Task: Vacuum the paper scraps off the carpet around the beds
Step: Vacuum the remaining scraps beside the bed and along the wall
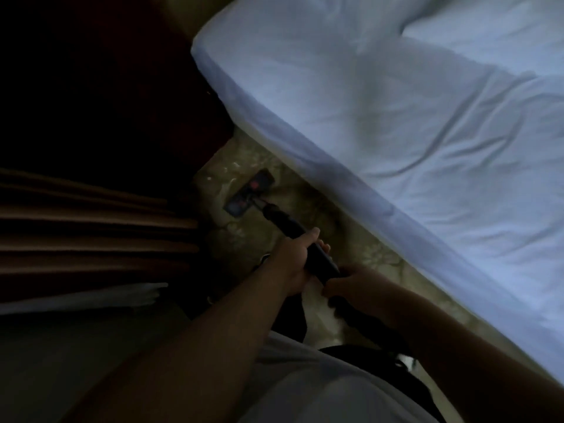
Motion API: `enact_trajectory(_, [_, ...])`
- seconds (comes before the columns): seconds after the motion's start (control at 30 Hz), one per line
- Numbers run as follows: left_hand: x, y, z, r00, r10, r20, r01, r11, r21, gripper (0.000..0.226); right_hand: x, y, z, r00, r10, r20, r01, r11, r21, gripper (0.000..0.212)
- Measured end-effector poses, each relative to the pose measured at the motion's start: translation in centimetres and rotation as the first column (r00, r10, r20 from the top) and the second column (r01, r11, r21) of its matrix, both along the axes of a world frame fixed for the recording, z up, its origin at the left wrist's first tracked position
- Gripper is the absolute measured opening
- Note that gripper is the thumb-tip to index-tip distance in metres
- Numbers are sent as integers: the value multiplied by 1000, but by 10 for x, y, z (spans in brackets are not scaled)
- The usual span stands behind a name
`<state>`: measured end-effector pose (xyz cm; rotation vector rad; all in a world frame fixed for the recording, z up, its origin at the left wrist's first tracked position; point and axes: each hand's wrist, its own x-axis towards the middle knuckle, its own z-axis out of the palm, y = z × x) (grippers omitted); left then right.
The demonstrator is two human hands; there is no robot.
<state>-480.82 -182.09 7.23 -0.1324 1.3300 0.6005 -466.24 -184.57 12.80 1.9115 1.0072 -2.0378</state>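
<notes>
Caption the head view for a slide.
Left hand and right hand grip vacuum wand, floor head on carpet beside bed.

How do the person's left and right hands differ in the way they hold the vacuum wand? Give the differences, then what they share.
The left hand grips the vacuum wand farther down, nearer the floor head; the right hand grips it higher up. The left hand's fingertips show wrapped under the wand; the right hand shows mostly its back. Both curl round the same black wand.
</notes>
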Motion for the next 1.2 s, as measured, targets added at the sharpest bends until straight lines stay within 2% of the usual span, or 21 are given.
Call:
enact_trajectory(0.13, [-69,53,-33,998,29,-56,-28,999,17,27,-61,60,-50,991,79,-105,-74,996,53,18])
enact_trajectory(0.23, [-100,81,-55,991,53,-123,-50,998,27,24,-92,91,-77,984,99,-145,-88,993,76,10])
enact_trajectory(0.37, [-116,96,-84,988,71,-140,-69,997,22,18,-108,105,-108,984,103,-148,-96,994,57,7])
enact_trajectory(0.53, [-103,95,-95,988,43,-150,-46,999,-19,22,-99,103,-118,988,56,-142,-53,998,22,3])
enact_trajectory(0.77, [-58,69,-67,996,11,-88,-16,998,-58,24,-55,69,-95,998,10,-64,-12,999,-30,25])
enact_trajectory(1.0, [36,6,-22,1000,-10,26,11,999,-33,28,40,5,-40,999,-29,-42,27,998,-51,31])
enact_trajectory(1.2, [140,-73,13,995,36,88,-35,999,-17,29,142,-60,4,999,46,21,-45,997,-55,35])
